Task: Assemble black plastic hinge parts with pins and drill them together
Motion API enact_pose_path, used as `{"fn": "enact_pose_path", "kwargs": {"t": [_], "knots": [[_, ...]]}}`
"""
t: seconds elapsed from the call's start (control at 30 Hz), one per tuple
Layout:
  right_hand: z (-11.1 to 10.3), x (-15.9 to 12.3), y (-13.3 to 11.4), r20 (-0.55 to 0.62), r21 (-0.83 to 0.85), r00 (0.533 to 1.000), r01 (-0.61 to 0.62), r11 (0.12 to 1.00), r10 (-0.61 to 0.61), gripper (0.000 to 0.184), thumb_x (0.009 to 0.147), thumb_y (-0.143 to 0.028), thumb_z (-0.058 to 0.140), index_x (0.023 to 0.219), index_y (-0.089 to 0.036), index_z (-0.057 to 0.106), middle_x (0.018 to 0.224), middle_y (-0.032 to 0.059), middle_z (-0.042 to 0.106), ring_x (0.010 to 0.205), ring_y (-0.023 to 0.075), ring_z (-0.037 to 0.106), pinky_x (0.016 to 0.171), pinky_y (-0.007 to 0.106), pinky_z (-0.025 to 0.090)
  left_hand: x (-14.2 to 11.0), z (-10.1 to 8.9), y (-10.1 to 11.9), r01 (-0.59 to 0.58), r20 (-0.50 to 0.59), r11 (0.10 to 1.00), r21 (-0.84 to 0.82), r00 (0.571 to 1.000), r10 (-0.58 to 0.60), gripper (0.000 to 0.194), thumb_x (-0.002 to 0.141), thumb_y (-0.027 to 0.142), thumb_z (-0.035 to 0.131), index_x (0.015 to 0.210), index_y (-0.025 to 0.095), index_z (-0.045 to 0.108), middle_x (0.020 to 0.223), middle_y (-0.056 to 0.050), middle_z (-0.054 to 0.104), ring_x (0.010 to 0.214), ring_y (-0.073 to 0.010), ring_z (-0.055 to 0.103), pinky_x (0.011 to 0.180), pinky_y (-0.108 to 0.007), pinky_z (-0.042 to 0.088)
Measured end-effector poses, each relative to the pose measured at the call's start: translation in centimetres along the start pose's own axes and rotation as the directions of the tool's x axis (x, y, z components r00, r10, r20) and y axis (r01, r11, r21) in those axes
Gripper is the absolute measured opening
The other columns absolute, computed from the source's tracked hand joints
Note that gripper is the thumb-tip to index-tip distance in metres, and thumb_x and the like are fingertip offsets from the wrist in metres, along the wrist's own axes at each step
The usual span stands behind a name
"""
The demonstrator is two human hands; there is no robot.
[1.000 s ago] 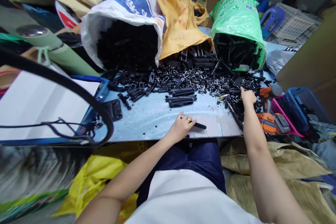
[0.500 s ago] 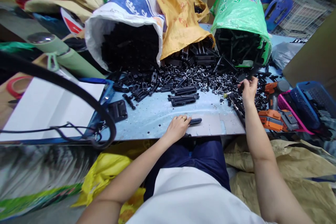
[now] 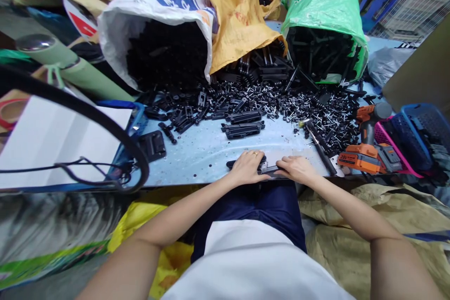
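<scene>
At the table's front edge, my left hand [image 3: 248,168] has its fingers closed over a long black plastic part [image 3: 235,163], which pokes out to its left. My right hand [image 3: 297,169] grips the end of a slim black bar [image 3: 271,169] that lies between the two hands. Whether the bar and the plastic part are joined is hidden by my fingers. Just beyond the hands, two black assembled pieces lie side by side, the nearer one [image 3: 243,130] in front of the farther one [image 3: 245,116]. A hammer [image 3: 320,149] rests to the right.
Screws and small black parts [image 3: 281,101] are heaped across the table [image 3: 190,157]. Behind them lie open white [image 3: 116,33], orange [image 3: 242,18] and green [image 3: 323,4] sacks. An orange drill [image 3: 367,152] and baskets [image 3: 422,126] are at right; a black cable [image 3: 116,129] arches at left.
My right hand has come from the heap by the green sack to the table's front edge, beside my left hand. The black bar now lies between both hands.
</scene>
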State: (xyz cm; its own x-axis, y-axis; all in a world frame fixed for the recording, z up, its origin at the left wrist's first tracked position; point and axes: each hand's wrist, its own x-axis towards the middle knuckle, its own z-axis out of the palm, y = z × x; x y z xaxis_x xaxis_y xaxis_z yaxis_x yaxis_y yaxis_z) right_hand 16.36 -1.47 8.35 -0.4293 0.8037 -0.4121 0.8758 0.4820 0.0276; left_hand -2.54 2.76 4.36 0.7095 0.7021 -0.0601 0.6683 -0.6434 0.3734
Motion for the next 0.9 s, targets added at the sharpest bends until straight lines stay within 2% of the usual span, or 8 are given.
{"fn": "enact_pose_path", "kwargs": {"t": [0.17, 0.33, 0.4, 0.5, 0.6, 0.7, 0.8, 0.9], "knots": [[-0.3, -0.5, -1.1, -0.126, -0.086, 0.992, -0.02, 0.996, 0.009, 0.039, 0.095, -0.042, 0.025, 0.102, -0.019, 0.056, 0.091, 0.0092, 0.061, 0.082, 0.0183, 0.057, 0.063, 0.027, 0.029, -0.8, 1.1, -1.0, -0.058, -0.132, 0.997, -0.057, 0.99, 0.05, 0.046, 0.073, 0.056, 0.056, 0.099, 0.018, 0.049, 0.091, -0.007, 0.06, 0.087, -0.0231, 0.059, 0.074, -0.034, 0.047], [-1.3, -0.5, -1.5, -0.15, -0.131, 0.988, 0.021, 0.991, -0.04, 0.033, 0.095, -0.037, 0.029, 0.104, -0.019, 0.055, 0.088, 0.0089, 0.061, 0.081, 0.0185, 0.056, 0.065, 0.028, 0.028, -1.3, 1.8, -1.8, -0.13, -0.217, 0.99, -0.052, 0.969, 0.116, 0.042, 0.078, 0.057, 0.048, 0.094, 0.018, 0.051, 0.084, -0.006, 0.06, 0.08, -0.0203, 0.06, 0.067, -0.03, 0.047], [-1.4, -0.3, -1.1, -0.149, -0.135, 0.987, 0.041, 0.99, -0.061, 0.032, 0.094, -0.038, 0.032, 0.103, -0.019, 0.055, 0.087, 0.0084, 0.061, 0.08, 0.0183, 0.056, 0.065, 0.028, 0.029, -1.3, 1.8, -1.8, -0.115, -0.217, 0.992, -0.046, 0.971, 0.103, 0.045, 0.077, 0.059, 0.047, 0.092, 0.017, 0.052, 0.082, -0.006, 0.06, 0.077, -0.0204, 0.06, 0.065, -0.029, 0.047], [-0.6, 0.2, 0.4, -0.147, -0.104, 0.985, 0.07, 0.992, -0.085, 0.034, 0.092, -0.042, 0.035, 0.097, -0.018, 0.057, 0.087, 0.0074, 0.061, 0.076, 0.0169, 0.055, 0.065, 0.028, 0.03, -0.5, 1.3, -1.4, -0.138, -0.136, 0.99, -0.017, 0.981, 0.135, 0.048, 0.076, 0.061, 0.048, 0.091, 0.016, 0.053, 0.081, -0.007, 0.061, 0.078, -0.0212, 0.06, 0.066, -0.03, 0.046], [1.3, 0.4, 2.2, -0.218, -0.049, 0.97, 0.096, 0.994, -0.105, 0.036, 0.091, -0.045, 0.038, 0.091, -0.016, 0.059, 0.09, 0.0076, 0.06, 0.078, 0.016, 0.054, 0.068, 0.027, 0.031, 2.7, 0.1, -0.7, -0.18, -0.096, 0.982, 0.061, 0.978, 0.186, 0.044, 0.082, 0.052, 0.046, 0.103, 0.015, 0.053, 0.096, -0.009, 0.061, 0.092, -0.0229, 0.056, 0.077, -0.033, 0.044], [3.5, -0.3, 3.3, -0.325, 0.006, 0.942, 0.094, 0.996, -0.087, 0.037, 0.09, -0.045, 0.039, 0.089, -0.016, 0.06, 0.09, 0.0078, 0.06, 0.082, 0.0168, 0.053, 0.07, 0.027, 0.032, 8.2, -1.5, -0.5, -0.074, -0.14, 0.978, 0.197, 0.985, 0.102, 0.029, 0.089, 0.025, 0.038, 0.112, 0.015, 0.051, 0.108, -0.011, 0.059, 0.102, -0.0219, 0.051, 0.081, -0.034, 0.039], [5.1, -1.3, 3.6, -0.368, 0.062, 0.928, 0.096, 0.993, -0.067, 0.036, 0.09, -0.045, 0.039, 0.09, -0.016, 0.061, 0.086, 0.0069, 0.061, 0.081, 0.0167, 0.053, 0.07, 0.028, 0.034, 13.6, -2.7, -1.1, 0.008, -0.13, 0.953, 0.303, 0.991, 0.033, 0.027, 0.084, 0.007, 0.037, 0.099, 0.011, 0.059, 0.101, -0.013, 0.062, 0.1, -0.0226, 0.051, 0.082, -0.036, 0.036], [5.2, -1.5, 4.2, -0.392, 0.114, 0.92, 0.06, 0.992, -0.01, 0.033, 0.091, -0.043, 0.039, 0.093, -0.018, 0.061, 0.087, 0.006, 0.062, 0.084, 0.0174, 0.053, 0.073, 0.029, 0.035, 16.4, -2.9, -1.6, 0.025, -0.115, 0.949, 0.314, 0.993, 0.012, 0.024, 0.081, 0.003, 0.041, 0.087, 0.008, 0.063, 0.088, -0.014, 0.065, 0.091, -0.0231, 0.053, 0.082, -0.038, 0.034]]}}
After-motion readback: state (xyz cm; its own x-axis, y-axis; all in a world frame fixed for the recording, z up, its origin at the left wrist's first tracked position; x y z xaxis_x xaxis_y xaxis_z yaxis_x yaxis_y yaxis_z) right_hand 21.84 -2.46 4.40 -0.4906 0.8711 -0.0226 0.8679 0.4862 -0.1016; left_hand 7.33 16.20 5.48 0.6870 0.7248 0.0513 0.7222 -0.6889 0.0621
